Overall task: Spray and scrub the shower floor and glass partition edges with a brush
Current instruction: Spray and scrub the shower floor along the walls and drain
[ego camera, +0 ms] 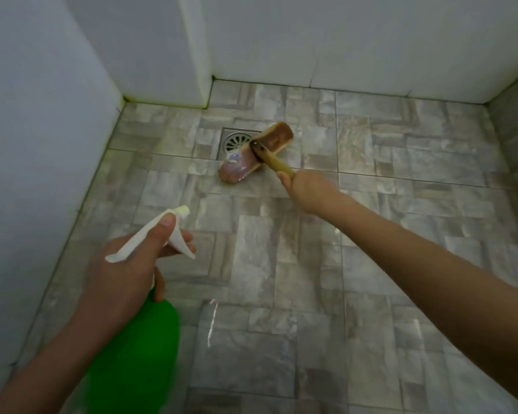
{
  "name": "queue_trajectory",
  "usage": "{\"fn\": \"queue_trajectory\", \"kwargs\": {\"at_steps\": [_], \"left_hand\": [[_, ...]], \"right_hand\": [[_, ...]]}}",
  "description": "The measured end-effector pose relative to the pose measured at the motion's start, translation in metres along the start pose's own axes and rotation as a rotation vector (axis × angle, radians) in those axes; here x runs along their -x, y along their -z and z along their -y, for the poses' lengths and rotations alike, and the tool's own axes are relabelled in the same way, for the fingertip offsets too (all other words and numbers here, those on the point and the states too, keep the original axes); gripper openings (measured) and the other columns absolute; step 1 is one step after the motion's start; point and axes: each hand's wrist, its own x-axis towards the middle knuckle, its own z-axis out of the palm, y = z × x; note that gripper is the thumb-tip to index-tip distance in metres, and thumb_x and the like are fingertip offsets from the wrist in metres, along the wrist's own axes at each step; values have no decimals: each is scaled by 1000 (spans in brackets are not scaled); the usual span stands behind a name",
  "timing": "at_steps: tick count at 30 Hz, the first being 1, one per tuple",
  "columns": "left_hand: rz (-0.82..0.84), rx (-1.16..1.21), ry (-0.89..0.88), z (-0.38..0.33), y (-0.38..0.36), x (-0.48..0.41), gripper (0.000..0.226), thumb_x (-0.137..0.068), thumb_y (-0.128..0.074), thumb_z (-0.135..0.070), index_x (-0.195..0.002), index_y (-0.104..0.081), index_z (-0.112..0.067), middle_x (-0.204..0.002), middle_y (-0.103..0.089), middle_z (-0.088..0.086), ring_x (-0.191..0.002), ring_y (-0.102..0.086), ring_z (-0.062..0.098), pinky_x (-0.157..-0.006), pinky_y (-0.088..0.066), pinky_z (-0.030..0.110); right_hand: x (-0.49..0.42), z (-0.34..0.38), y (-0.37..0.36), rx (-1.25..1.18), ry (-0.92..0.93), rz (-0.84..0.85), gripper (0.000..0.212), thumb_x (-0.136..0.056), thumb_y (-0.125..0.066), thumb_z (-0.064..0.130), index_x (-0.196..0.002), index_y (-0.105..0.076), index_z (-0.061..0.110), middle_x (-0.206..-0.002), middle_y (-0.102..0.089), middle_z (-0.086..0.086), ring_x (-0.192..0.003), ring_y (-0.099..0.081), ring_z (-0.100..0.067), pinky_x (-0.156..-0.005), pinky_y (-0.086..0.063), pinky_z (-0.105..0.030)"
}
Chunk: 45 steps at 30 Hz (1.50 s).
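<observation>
My left hand (126, 273) grips a green spray bottle (138, 354) by its neck, thumb lying along the white trigger head (162, 234), whose nozzle points toward the floor's middle. My right hand (308, 189) is closed around the wooden handle (277, 162) of a brown scrub brush (254, 152). The brush head lies diagonally on the grey stone-pattern shower floor (281, 264), partly overlapping the right side of the round metal drain (235, 141). No glass partition shows in this view.
White tiled walls enclose the floor at the left and back, with a white column corner (198, 70) jutting out at the back left. A darker tiled raised edge (515, 130) runs along the right. The floor looks wet and shiny.
</observation>
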Motion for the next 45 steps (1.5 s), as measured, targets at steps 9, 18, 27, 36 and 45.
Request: {"fn": "queue_trajectory", "kwargs": {"at_steps": [9,18,27,36,45], "left_hand": [[-82,2,-43,-1,26,18,38,-90,-50,-69,-78,-77,-45,-92,-80,-11,-52,-63,44,-47,-47,30],[-126,46,-57,0,31,20,34,-84,-49,-74,-80,-76,-53,-95,-80,-11,-87,-71,51,-49,-48,31],[-135,51,-74,-9,30,24,41,-83,-48,-72,-82,-78,-44,-93,-80,-11,-81,-71,52,-49,-48,33],[-118,50,-97,-13,22,28,31,-92,-50,-64,-83,-77,-50,-94,-80,-11,-80,-71,51,-43,-46,29],[-121,58,-66,3,45,50,37,-86,-44,-66,-81,-76,-48,-92,-79,-16,-42,-57,27,-44,-45,26]], "right_hand": [[13,22,17,22,11,-5,56,-102,-20,45,-93,-57,4,-92,-63,-19,-73,-57,-30,-64,-42,-37],[12,38,20,-39,-62,-20,57,-103,-19,44,-102,-56,1,-66,-48,-7,-75,-59,-33,-64,-48,-40],[7,38,24,-58,-30,-1,53,-104,-20,39,-106,-56,0,-83,-54,-13,-73,-57,-30,-63,-48,-37],[-32,50,48,-6,-10,8,49,-104,-21,33,-121,-52,0,-106,-58,-23,-85,-52,-29,-75,-42,-38],[213,-58,-29,178,-165,141,78,-72,6,80,-74,-46,23,-59,-58,-1,-52,-57,-11,-57,-50,-31]]}}
